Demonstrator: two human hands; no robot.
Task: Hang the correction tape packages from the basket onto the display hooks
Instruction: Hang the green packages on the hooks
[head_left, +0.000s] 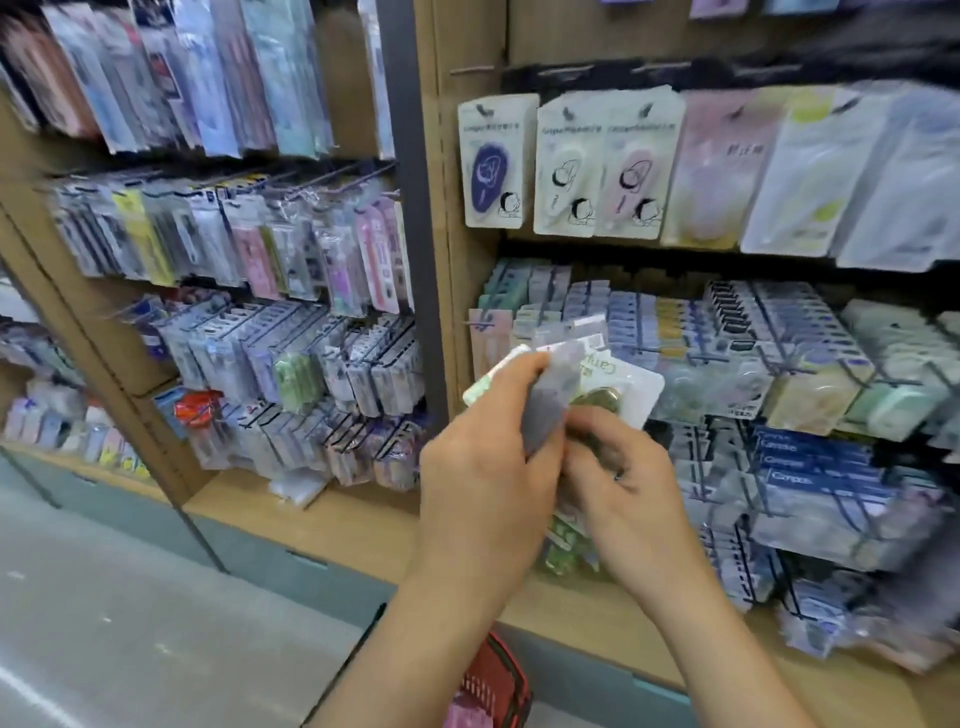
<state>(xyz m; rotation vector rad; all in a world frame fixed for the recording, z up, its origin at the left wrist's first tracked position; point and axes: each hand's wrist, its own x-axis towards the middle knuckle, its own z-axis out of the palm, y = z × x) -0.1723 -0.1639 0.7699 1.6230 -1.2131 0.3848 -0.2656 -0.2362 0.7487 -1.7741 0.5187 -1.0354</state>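
I see the left hand (488, 467) clamped on a fan of correction tape packages (631, 382). Right hand (628, 488) pinches the fan's 6 o'clock edge. Basket (496, 680) at frame 6 o'clock.

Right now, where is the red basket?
In the head view, the red basket is at the bottom middle, right beside the left forearm and below the wooden shelf ledge.

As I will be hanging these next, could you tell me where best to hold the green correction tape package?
Probably by its lower end, from below, as the right hand pinches the green correction tape package now: the flat card's upper part sticks up clear of the grip, leaving it free for hanging.
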